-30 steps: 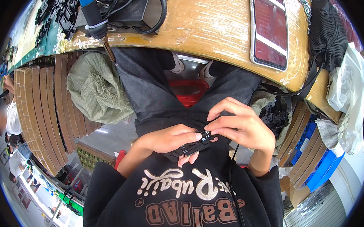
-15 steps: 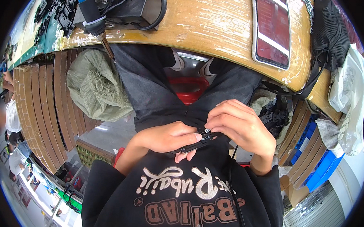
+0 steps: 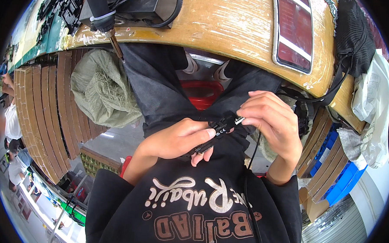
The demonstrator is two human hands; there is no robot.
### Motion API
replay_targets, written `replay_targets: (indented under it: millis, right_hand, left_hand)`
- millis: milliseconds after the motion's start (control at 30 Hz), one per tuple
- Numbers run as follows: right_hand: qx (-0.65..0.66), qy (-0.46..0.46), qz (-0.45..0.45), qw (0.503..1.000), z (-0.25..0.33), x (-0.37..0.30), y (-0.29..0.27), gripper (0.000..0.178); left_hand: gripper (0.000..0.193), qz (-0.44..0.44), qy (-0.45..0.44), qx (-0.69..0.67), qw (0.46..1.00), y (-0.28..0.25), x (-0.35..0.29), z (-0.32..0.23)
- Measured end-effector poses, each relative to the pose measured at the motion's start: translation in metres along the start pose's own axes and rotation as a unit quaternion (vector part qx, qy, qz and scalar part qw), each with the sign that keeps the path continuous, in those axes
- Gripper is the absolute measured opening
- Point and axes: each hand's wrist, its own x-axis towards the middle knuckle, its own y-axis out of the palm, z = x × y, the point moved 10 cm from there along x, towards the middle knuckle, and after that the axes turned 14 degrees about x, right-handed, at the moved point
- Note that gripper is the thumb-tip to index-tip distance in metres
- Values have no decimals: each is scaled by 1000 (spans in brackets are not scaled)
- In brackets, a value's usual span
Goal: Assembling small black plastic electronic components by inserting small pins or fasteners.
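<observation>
Close over my lap, my left hand is closed round a small black plastic part, its thumb lying along the top. The part is tilted up toward the right. Just beyond its right end, my right hand pinches a small pale piece between thumb and fingertips. Whether that piece touches the black part, I cannot tell. A thin black cord hangs down past my right hand and over my sweatshirt.
A soldering iron points down at the bench's left edge, beside a dark box. A red-and-white framed panel lies on the wooden bench. Black parts lie far left. Brown trays and a woven sack stand left.
My right hand has moved up and right, away from my left hand, with the pale piece in its fingertips. The black part has turned and shows more of its face.
</observation>
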Motion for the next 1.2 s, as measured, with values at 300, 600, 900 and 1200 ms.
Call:
replay_targets:
  millis: [300,600,900,1200]
  right_hand:
    - [-46,18,46,998,-1,7,6,15]
    - [-120,35,59,990,1,9,12,15]
    - [-161,-1,-6,987,7,7,9,14]
    - [-170,-15,-41,984,9,4,7,14]
  left_hand:
    - [32,-73,-7,51,996,-11,0,-8]
    - [29,-108,-27,177,978,-16,-2,-14]
    - [25,-157,-46,198,966,-23,-5,-17]
    - [29,-166,-46,216,961,-25,-6,-20]
